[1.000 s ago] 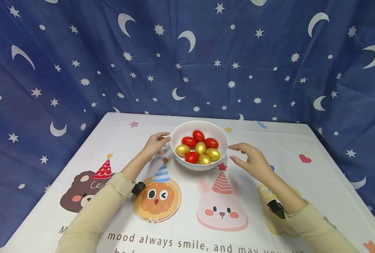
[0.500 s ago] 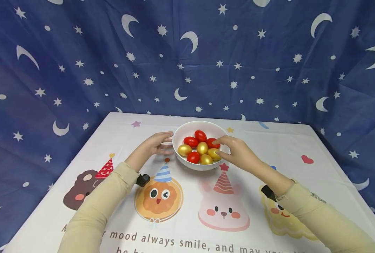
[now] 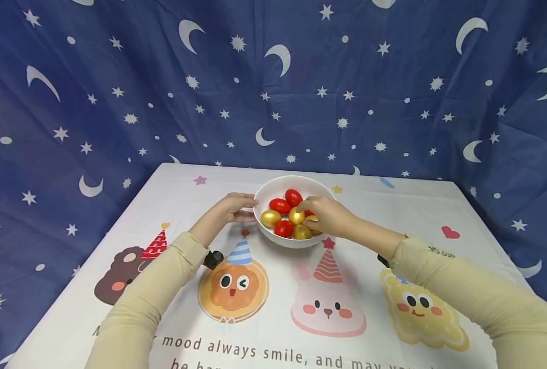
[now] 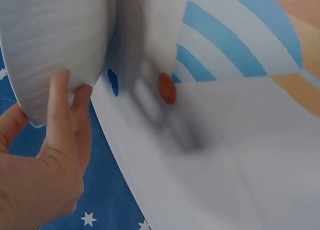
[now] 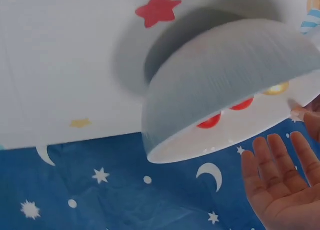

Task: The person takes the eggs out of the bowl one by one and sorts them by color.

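A white bowl (image 3: 263,231) holds several glossy red eggs (image 3: 280,206) and gold eggs (image 3: 271,218). My left hand (image 3: 233,206) grips the bowl's left side; in the left wrist view, the thumb (image 4: 11,124) is at the rim and the fingers (image 4: 59,102) lie along the outer wall. Over the bowl's right side is my right hand (image 3: 331,218), its index fingertip and thumb close beside a gold egg (image 3: 296,216) in the middle. That hand partly hides another gold egg and a red egg. In the right wrist view, its other fingers (image 5: 272,165) stay extended outside the rim.
A white tablecloth (image 3: 209,200) with printed cartoon figures and lettering covers the table. Behind it hangs a dark blue curtain (image 3: 209,61) with moons and stars. Each wrist wears a small black camera (image 3: 213,259).
My right hand has moved left from outside the rim to over the eggs. The left hand has come in against the bowl's side. The eggs stay in the bowl.
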`<state>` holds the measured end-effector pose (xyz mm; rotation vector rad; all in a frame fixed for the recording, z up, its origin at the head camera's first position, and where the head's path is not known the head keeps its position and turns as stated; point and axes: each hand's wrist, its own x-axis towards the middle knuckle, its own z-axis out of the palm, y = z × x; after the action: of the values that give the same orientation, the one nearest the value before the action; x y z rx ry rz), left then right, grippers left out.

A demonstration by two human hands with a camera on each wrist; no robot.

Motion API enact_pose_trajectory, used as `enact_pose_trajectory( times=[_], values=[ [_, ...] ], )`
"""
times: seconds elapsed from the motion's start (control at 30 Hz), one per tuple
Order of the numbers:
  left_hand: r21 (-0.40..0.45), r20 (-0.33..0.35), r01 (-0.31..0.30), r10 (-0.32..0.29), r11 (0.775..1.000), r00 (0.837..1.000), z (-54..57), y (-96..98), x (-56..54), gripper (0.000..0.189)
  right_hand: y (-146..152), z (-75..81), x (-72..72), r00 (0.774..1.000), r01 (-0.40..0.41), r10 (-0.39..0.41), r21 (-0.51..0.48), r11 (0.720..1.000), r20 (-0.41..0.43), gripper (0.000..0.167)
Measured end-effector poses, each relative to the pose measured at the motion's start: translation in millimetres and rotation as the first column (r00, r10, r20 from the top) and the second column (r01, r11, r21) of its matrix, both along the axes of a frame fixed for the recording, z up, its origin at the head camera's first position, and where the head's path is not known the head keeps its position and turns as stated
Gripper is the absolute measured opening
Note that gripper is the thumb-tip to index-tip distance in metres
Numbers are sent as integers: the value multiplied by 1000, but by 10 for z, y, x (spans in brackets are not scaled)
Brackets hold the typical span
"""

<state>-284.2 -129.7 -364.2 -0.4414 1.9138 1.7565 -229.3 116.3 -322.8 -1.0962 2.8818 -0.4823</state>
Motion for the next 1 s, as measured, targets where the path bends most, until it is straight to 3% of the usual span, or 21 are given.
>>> enact_pose_trajectory(
  times=[0.23,0.5,0.8,1.0],
  values=[
    [16,5,-16,16,1000,1000,-54,-33,-28,52,-160,103,-102,999,-14,13,52,999,29,28],
    [38,-28,-28,29,999,999,-176,-31,2,51,-316,71,-248,997,-21,11,119,993,81,29],
    [77,-30,-23,26,997,999,-194,-17,10,50,-489,106,-450,994,-79,69,125,989,83,23],
    [103,-18,-5,7,995,1000,-216,-59,-3,52,-616,97,-559,987,-109,88,157,982,133,28]
  ],
)
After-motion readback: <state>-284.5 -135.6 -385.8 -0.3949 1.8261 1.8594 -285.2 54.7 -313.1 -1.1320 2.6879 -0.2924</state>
